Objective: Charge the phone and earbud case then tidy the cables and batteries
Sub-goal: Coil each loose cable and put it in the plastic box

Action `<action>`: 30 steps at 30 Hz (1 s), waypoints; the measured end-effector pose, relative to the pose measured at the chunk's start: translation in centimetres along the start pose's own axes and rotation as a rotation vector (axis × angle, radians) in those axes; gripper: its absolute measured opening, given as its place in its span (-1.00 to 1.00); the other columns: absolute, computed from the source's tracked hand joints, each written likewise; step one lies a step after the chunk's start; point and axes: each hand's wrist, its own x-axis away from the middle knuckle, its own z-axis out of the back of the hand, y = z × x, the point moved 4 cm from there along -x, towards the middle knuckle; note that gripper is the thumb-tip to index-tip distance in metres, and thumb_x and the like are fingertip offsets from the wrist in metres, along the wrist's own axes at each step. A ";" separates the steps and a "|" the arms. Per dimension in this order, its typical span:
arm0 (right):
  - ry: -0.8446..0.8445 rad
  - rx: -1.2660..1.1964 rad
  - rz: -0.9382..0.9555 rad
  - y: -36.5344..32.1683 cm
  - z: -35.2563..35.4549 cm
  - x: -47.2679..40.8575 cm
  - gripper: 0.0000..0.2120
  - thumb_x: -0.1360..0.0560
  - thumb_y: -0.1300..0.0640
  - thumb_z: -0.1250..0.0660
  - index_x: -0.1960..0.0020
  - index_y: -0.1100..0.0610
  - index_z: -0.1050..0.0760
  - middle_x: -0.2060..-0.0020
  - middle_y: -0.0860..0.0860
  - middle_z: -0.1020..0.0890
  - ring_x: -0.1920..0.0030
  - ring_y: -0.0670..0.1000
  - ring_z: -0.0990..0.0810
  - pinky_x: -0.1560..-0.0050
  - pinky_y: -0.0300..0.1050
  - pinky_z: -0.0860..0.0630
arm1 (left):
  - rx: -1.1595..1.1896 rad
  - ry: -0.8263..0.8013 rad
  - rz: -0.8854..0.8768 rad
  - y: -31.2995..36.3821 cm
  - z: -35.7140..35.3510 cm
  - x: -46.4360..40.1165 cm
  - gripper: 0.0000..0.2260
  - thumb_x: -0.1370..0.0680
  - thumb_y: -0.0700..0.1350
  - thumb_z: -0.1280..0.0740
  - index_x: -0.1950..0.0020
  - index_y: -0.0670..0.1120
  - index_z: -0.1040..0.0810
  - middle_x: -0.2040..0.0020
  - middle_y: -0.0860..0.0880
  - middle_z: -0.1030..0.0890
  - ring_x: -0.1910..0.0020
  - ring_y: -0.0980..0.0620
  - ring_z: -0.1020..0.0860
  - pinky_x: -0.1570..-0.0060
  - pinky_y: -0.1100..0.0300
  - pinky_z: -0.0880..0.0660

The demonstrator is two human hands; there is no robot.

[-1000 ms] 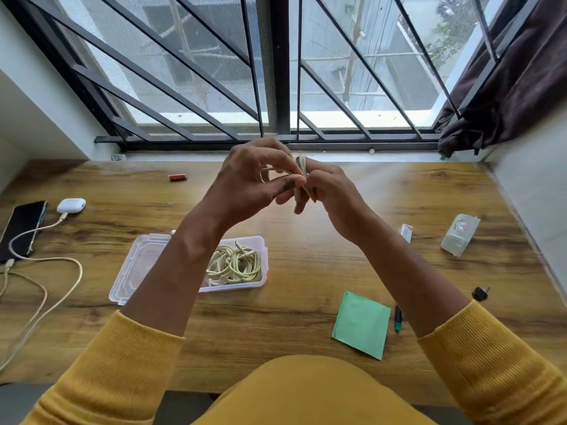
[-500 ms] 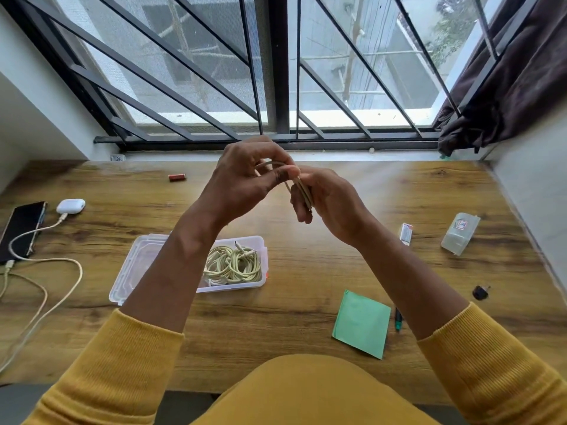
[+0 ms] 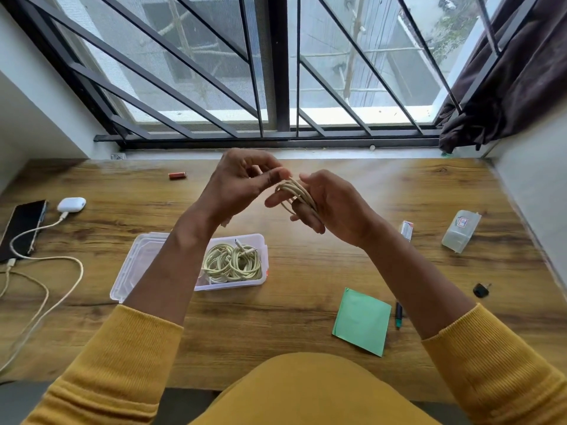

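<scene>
Wooden desk (image 3: 306, 302): cable box (image 3: 138, 265), green notepad (image 3: 362, 322), red battery (image 3: 177, 175)

The right hand (image 3: 331, 207) has turned, showing the coiled cable (image 3: 296, 194).

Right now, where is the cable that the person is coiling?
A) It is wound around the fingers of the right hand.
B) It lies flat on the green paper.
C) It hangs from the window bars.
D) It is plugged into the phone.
A: the pale cable loops around the fingers of the right hand, held above the table, while the left hand pinches near its end.
</scene>
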 end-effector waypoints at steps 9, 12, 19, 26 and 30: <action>0.035 -0.288 0.169 -0.1 0.1 -0.7 -0.56 -0.67 0.25 -0.06 -0.42 0.49 -0.42 0.25 0.14 -0.65 0.14 0.16 -0.62 -0.12 0.13 -0.44 | -0.019 0.281 0.105 -1.1 -1.7 1.1 -0.90 -0.66 -0.11 -0.43 -0.04 -0.08 -0.74 0.31 -0.01 -0.65 0.45 0.03 -0.59 0.51 0.12 -0.49; 0.040 -0.406 0.218 -0.3 0.2 -0.8 -0.61 -0.71 0.28 -0.03 -0.44 0.46 -0.38 0.08 0.12 -0.72 -0.08 0.19 -0.66 -0.35 0.16 -0.45 | -0.094 0.328 0.124 -0.9 -2.3 1.8 -0.89 -0.66 -0.12 -0.43 -0.06 -0.07 -0.77 0.32 -0.03 -0.69 0.43 0.03 -0.65 0.46 0.17 -0.56; 0.175 -0.553 0.202 -0.5 1.2 -1.2 -0.59 -0.75 0.27 -0.06 -0.58 0.35 -0.26 -0.30 0.13 -0.66 -0.37 0.13 -0.61 -0.36 -0.04 -0.50 | -0.225 0.330 0.084 -0.2 -4.8 2.9 -0.88 -0.61 -0.12 -0.44 -0.08 -0.05 -0.76 0.20 0.05 -0.70 0.24 0.06 -0.67 0.19 0.01 -0.63; 0.373 -0.600 0.179 -0.4 1.7 -1.3 -0.68 -0.76 0.27 -0.09 -0.48 0.24 -0.37 -0.44 0.12 -0.57 -0.45 0.06 -0.55 -0.49 0.02 -0.36 | -0.373 0.245 -0.068 1.5 -6.2 3.2 -0.75 -0.65 -0.19 -0.39 -0.31 -0.07 -0.70 0.07 -0.04 -0.72 0.15 -0.03 -0.63 0.16 -0.02 -0.58; 0.444 -0.621 0.150 -0.3 1.2 -1.4 -0.66 -0.76 0.21 -0.13 -0.50 0.22 -0.38 -0.46 0.05 -0.56 -0.46 0.00 -0.54 -0.39 0.08 -0.51 | -0.327 0.281 -0.137 2.6 -6.0 3.0 -0.85 -0.58 -0.11 -0.52 -0.14 -0.06 -0.77 0.03 0.01 -0.78 0.13 0.09 -0.73 0.11 0.04 -0.65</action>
